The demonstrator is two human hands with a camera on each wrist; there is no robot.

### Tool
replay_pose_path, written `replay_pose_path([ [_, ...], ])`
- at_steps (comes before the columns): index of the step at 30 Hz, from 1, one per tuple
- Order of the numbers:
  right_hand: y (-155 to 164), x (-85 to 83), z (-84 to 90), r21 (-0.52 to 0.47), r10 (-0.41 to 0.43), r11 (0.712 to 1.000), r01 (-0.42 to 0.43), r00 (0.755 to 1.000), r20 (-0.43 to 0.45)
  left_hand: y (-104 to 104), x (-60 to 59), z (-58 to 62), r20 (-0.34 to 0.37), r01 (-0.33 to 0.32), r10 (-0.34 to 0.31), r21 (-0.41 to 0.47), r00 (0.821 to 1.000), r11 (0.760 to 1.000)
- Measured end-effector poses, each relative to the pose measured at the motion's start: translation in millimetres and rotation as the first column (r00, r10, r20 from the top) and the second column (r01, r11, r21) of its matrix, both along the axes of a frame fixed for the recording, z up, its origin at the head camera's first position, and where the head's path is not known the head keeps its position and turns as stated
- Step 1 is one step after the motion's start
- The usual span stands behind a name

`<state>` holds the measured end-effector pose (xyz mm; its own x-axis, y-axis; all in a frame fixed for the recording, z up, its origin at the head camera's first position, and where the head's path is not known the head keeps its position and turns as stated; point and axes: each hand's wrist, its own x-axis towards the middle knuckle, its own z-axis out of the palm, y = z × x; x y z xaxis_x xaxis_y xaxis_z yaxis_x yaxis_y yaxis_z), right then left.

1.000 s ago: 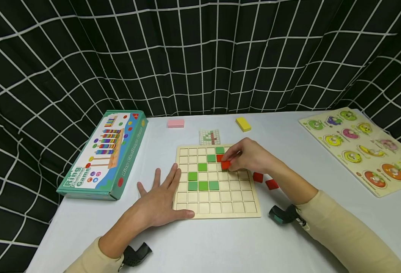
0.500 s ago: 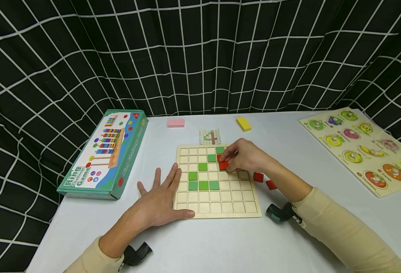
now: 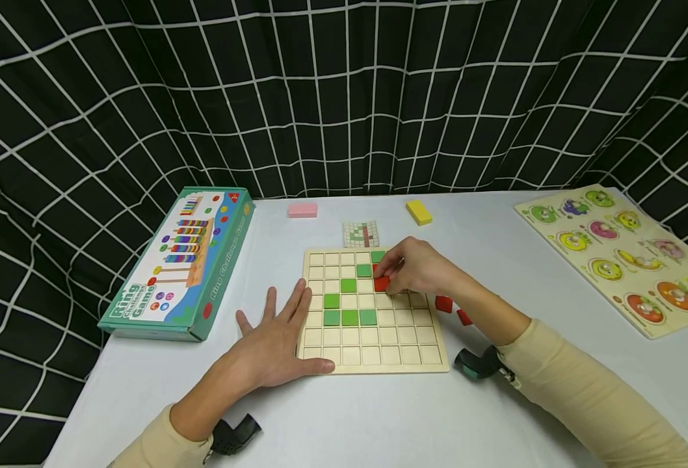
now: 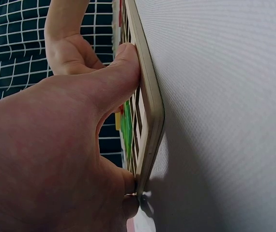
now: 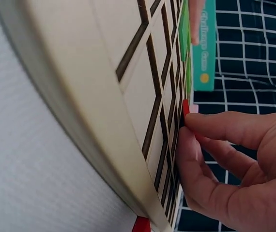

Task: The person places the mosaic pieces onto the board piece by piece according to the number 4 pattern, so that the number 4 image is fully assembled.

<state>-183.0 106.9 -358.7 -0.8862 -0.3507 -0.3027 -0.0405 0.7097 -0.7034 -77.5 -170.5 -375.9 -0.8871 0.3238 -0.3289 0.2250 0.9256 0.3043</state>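
Observation:
A wooden grid board (image 3: pixel 351 355) lies on the white table, with several green tiles (image 3: pixel 350 317) in its squares. My right hand (image 3: pixel 419 265) pinches a red square tile (image 3: pixel 382 284) between thumb and fingers, low over the upper right part of the board. Just above it, another red tile is mostly hidden by the fingers. In the right wrist view, the pinched tile stands at a slant against the grid. My left hand (image 3: pixel 270 351) lies spread at the board's left side, thumb on the lower left corner. Two loose red tiles (image 3: pixel 444 304) lie right of the board.
Behind the board is a small pattern card (image 3: pixel 360 234), with a pink block (image 3: pixel 302 210) and a yellow block (image 3: pixel 419 212) further back. A green game box (image 3: pixel 177 263) stands left; a fruit puzzle board (image 3: pixel 619 253) lies right. A black grid curtain (image 3: pixel 356 97) encloses the table.
My right hand has shifted slightly left with the red tile, bringing it under the other red tile's column. My left hand has stayed in place.

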Motion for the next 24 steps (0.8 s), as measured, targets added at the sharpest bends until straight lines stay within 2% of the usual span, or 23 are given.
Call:
replay_pose_path([
  [10, -0.4, 0.8, -1.5, -0.007, 0.026, 1.0, -0.026, 0.999, -0.045, -0.1, 0.4, -0.2, 0.0, -0.001, 0.001, 0.002, 1.0, 1.0],
  [24, 2.8, 3.0, 0.9, -0.007, 0.024, 1.0, -0.024, 0.999, -0.048, -0.5, 0.6, -1.4, -0.002, -0.001, 0.001, -0.001, 1.0, 1.0],
])
